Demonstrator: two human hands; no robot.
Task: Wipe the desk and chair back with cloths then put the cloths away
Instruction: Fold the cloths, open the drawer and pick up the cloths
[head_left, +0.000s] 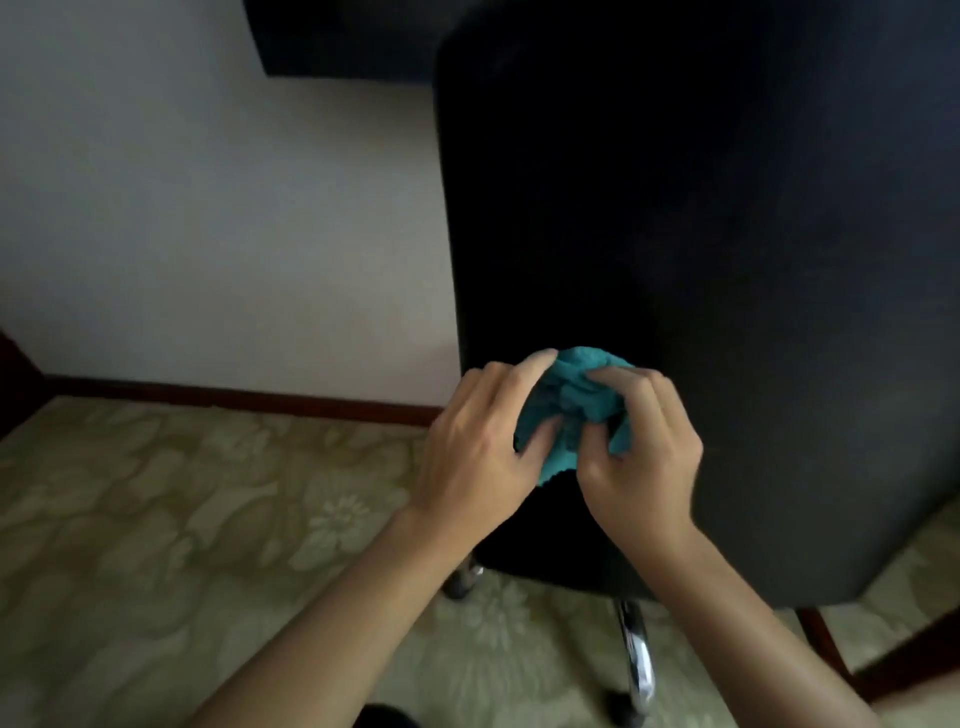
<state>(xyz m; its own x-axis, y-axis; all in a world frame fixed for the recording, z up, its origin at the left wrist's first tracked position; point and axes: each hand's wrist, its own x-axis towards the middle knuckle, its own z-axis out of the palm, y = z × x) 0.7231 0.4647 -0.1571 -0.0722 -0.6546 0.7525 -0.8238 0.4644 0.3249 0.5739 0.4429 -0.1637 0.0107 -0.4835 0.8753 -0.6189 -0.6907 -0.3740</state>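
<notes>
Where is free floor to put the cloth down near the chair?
Open carpet lies left of the chair back, bordered by the baseboard. Under the chair, chrome legs crowd it. Both hands, left hand and right hand, grip the teal cloth.

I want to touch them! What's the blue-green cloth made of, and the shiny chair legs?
The teal cloth, bunched in both hands, looks like soft terry or microfibre: fuzzy and crumpled. The chair legs look like chromed metal: mirror-bright with sharp reflections.

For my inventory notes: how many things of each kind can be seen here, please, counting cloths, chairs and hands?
Teal cloth: 1
Black chair: 1
Hands: 2, the left hand and the right hand, both gripping the cloth
Total: 4
</notes>
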